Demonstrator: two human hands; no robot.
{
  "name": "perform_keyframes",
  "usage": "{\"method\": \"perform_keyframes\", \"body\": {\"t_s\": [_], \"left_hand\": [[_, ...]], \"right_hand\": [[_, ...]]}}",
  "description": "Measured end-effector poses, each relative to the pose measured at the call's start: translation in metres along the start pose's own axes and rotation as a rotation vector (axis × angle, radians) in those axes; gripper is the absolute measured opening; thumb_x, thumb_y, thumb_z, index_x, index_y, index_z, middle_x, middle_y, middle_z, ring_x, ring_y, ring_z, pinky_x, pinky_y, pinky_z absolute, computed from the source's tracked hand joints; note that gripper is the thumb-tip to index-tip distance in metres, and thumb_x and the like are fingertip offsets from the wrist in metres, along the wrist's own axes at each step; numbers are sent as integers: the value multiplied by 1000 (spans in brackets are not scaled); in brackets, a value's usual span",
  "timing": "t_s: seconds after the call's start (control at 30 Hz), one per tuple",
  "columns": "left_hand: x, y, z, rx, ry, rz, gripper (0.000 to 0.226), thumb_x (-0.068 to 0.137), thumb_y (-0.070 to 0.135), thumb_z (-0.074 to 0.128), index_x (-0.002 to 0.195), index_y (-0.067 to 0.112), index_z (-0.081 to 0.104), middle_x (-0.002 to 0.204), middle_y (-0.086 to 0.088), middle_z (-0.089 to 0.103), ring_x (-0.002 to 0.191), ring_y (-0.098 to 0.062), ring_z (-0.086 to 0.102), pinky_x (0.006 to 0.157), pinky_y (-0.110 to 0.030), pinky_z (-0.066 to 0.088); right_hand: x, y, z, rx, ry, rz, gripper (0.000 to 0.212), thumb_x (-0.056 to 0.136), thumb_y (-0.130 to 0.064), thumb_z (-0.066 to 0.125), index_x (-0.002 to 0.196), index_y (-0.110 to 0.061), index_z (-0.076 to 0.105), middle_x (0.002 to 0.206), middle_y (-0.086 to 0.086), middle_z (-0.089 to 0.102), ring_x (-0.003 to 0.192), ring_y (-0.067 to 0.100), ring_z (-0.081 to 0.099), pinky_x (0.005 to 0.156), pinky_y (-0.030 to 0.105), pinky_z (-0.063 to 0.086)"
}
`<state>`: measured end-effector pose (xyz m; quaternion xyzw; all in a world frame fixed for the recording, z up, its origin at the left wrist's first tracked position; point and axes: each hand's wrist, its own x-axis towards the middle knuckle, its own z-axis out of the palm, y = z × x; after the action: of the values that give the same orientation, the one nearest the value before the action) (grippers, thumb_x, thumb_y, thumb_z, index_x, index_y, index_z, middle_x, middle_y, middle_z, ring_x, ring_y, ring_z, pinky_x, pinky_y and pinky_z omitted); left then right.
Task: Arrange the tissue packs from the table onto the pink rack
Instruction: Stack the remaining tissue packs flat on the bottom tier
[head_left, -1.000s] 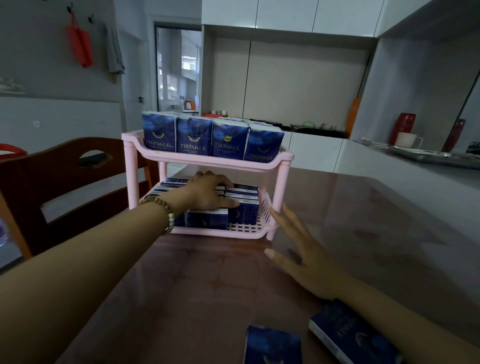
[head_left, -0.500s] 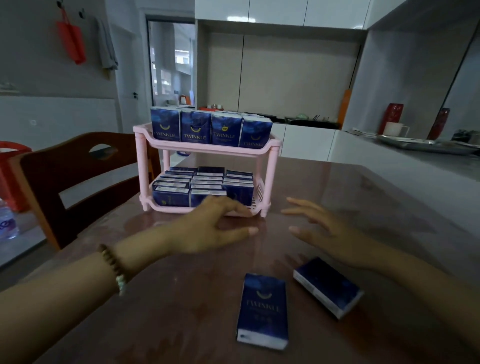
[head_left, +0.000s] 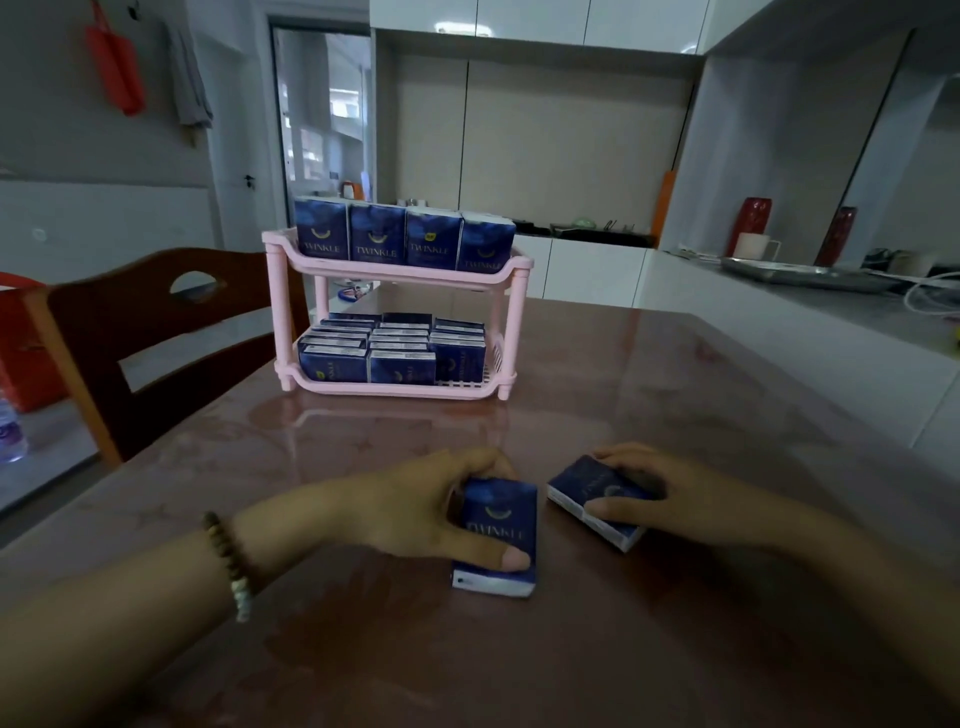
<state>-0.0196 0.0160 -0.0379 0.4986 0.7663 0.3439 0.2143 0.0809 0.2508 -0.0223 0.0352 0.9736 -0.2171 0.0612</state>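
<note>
Packs lay flat on the counter (head_left: 623, 649), two of them side by side but apart: the left hand (head_left: 441, 512) curled round the left pack (head_left: 498, 525), thumb across its near end, and the right hand (head_left: 670, 499) pinched the right pack (head_left: 582, 488) between thumb and fingers. Well beyond them stood the pink rack (head_left: 395, 273), its top packs (head_left: 379, 239) upright in a row of four and its bottom packs (head_left: 395, 353) set in close rows.

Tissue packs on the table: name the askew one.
The pack under the right hand lies diagonally; the pack in the left hand points toward the pink rack.
</note>
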Motion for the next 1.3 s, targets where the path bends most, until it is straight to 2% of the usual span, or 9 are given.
{"method": "perform_keyframes", "body": {"t_s": [0.1, 0.2, 0.4, 0.67, 0.83, 1.0, 1.1, 1.2, 1.3], "left_hand": [[0, -2, 0, -123, 86, 77, 38, 76, 14, 75, 105, 12, 50, 98, 3, 66, 90, -14, 66, 76, -26, 55], [1, -10, -8, -250, 237, 92, 30, 81, 3, 66, 105, 3, 48, 94, 2, 67, 86, -8, 67, 73, -21, 54], [3, -29, -20, -465, 473, -23, 23, 89, 6, 56, 110, 14, 55, 100, -4, 65, 87, -11, 65, 71, -17, 55], [6, -24, -20, -498, 491, -167, 25, 93, 9, 50, 113, 9, 35, 105, -14, 57, 81, -15, 58, 65, -20, 51], [7, -23, -22, -482, 528, -25, 18, 88, 4, 57, 104, 4, 50, 92, -11, 66, 75, -5, 67, 69, -15, 54], [1, -9, -21, -441, 497, -35, 28, 97, 25, 40, 106, 16, 65, 93, 0, 72, 77, -3, 68, 67, -13, 54], [1, -8, -21, -375, 394, -83, 36, 92, 40, 47, 112, 15, 65, 106, -7, 71, 95, -15, 68, 84, -25, 53], [3, -13, -16, -338, 337, -95, 43, 87, 28, 61, 126, 11, 53, 117, -9, 66, 106, -17, 64, 93, -33, 52], [6, -15, -16, -500, 478, -55, 37, 90, 16, 56, 127, 11, 50, 115, -5, 66, 98, -5, 65, 89, -22, 52]], "right_hand": [[1, -1, 3, 64, 48, -9, 24, 77, -52, 61, 94, -48, 45, 109, -16, 49, 93, -4, 50, 73, 7, 41], [1, 1, 4, 140, 75, -22, 34, 77, -49, 63, 105, -45, 44, 101, -26, 47, 89, -7, 50, 65, 3, 41], [4, 7, 5, 364, 37, -73, 31, 85, -34, 58, 111, -46, 46, 119, -13, 55, 104, 3, 58, 86, 19, 50], [8, -16, -8, 606, 16, -172, 47, 72, -19, 71, 113, -30, 48, 110, -4, 65, 95, 14, 67, 73, 28, 58], [30, -38, 0, 623, 93, -272, 54, 50, -33, 79, 94, -19, 52, 103, 4, 70, 94, 19, 69, 75, 41, 58], [45, -47, 11, 593, 152, -311, 56, 49, -35, 81, 93, -23, 48, 104, 5, 62, 87, 19, 68, 71, 35, 59], [51, -49, 19, 615, 174, -330, 58, 52, -32, 84, 96, -25, 46, 108, 5, 55, 83, 18, 65, 71, 36, 59], [57, -51, 26, 583, 185, -339, 61, 50, -45, 82, 96, -31, 45, 109, 3, 56, 88, 17, 63, 73, 33, 57], [63, -54, 33, 713, 231, -304, 41, 67, -31, 76, 95, -27, 47, 103, 0, 62, 85, 8, 62, 67, 19, 51]]}}
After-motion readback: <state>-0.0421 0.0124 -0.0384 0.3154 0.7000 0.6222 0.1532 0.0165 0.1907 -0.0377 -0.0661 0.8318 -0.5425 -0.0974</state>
